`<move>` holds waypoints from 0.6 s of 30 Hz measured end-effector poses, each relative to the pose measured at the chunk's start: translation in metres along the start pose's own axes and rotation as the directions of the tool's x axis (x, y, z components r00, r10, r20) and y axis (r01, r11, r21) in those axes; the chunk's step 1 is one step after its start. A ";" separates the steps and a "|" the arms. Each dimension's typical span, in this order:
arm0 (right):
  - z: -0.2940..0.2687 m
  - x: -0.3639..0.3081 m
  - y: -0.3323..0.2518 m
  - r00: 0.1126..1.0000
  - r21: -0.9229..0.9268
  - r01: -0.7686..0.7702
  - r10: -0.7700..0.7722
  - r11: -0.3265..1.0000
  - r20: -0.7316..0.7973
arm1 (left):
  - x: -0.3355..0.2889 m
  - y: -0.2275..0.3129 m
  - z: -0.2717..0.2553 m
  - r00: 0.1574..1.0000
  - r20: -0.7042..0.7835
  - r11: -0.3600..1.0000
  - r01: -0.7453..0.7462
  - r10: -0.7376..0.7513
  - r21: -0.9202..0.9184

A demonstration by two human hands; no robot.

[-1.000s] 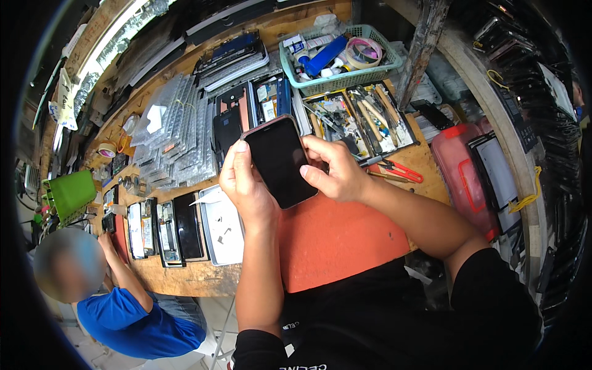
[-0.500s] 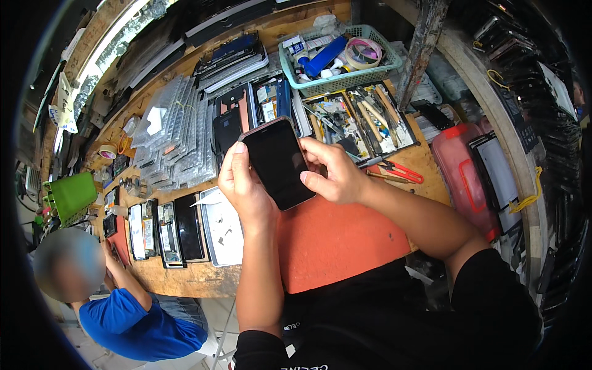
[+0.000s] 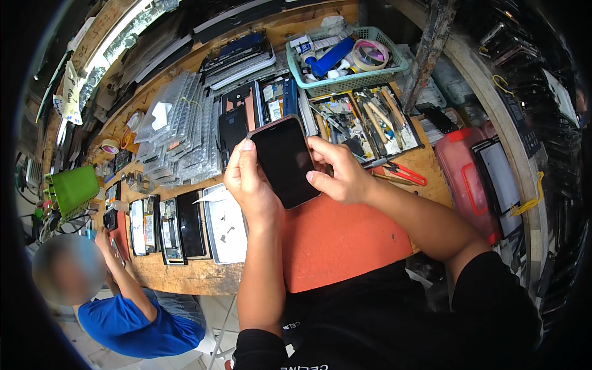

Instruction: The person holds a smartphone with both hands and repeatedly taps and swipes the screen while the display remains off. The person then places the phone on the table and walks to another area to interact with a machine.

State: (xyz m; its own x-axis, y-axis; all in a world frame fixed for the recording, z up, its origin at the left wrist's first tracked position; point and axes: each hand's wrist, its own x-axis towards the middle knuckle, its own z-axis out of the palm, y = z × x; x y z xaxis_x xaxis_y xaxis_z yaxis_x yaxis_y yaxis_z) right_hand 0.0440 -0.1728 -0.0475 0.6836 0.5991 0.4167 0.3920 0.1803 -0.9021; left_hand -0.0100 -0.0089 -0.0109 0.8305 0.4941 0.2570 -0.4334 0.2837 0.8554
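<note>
Between my two hands a smartphone (image 3: pixel 283 161) with a dark screen is held up, its face toward me and its top tilted slightly left. My left hand (image 3: pixel 251 184) grips the phone's left edge, with the thumb lying along the side near the upper corner. On the opposite edge, my right hand (image 3: pixel 338 172) is closed on the phone, thumb at the lower right of the screen and the other fingers curled behind. Below the phone lies an orange-red work mat (image 3: pixel 342 246) on the wooden bench. The phone's back is hidden.
A tool tray (image 3: pixel 376 120) and a green basket (image 3: pixel 348 80) of supplies stand behind. Left are bubble-wrap sleeves (image 3: pixel 179 135), opened phones (image 3: pixel 171 228) and a white tray (image 3: pixel 229 246) with small parts. Red-handled cutters (image 3: pixel 404 174) lie right. A person in blue (image 3: pixel 142 324) sits at left.
The view has shifted slightly, so the bench contents sit a little further right. Both hands keep the same hold on the phone. The seated person's hand has moved slightly.
</note>
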 end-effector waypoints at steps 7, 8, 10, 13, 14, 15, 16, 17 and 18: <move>-0.001 0.000 -0.004 1.000 0.013 -0.008 0.008 1.000 -0.003 | 0.000 0.000 0.004 0.999 -0.034 1.000 0.011 -0.011 -0.001; -0.002 -0.001 -0.004 1.000 0.004 -0.012 0.012 1.000 0.006 | -0.001 0.000 0.003 1.000 -0.027 1.000 0.011 -0.011 0.002; -0.003 0.000 -0.004 1.000 -0.019 -0.016 0.016 1.000 0.027 | 0.000 0.000 0.000 1.000 -0.013 1.000 0.004 -0.004 0.003; -0.001 0.000 -0.008 0.999 0.026 -0.050 0.050 0.998 0.016 | -0.001 0.000 -0.001 1.000 0.007 0.999 0.023 -0.023 -0.026; -0.001 -0.001 -0.001 1.000 -0.004 -0.002 0.002 1.000 0.019 | 0.000 0.000 -0.001 1.000 0.002 1.000 0.012 -0.012 -0.019; -0.001 0.001 -0.001 1.000 -0.006 0.010 -0.010 1.000 0.017 | 0.001 -0.001 -0.002 1.000 -0.004 1.000 0.000 -0.001 -0.012; -0.001 -0.001 0.000 1.000 -0.005 0.014 -0.014 1.000 0.012 | 0.001 -0.004 -0.003 1.000 -0.011 1.000 -0.002 0.002 -0.003; -0.001 -0.002 0.002 1.000 -0.004 0.017 -0.017 1.000 0.007 | 0.001 -0.004 -0.002 1.000 -0.024 1.000 0.001 -0.001 0.003; -0.002 -0.002 0.002 0.999 0.001 0.006 -0.006 1.000 0.031 | 0.001 -0.003 0.000 0.999 -0.037 1.000 0.003 -0.003 0.008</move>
State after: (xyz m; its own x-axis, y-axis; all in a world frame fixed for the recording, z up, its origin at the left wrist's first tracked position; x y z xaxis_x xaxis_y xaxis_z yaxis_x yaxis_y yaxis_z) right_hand 0.0448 -0.1748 -0.0497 0.6619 0.6222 0.4181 0.3953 0.1841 -0.8999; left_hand -0.0078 -0.0087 -0.0130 0.8180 0.5238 0.2376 -0.4282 0.2787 0.8596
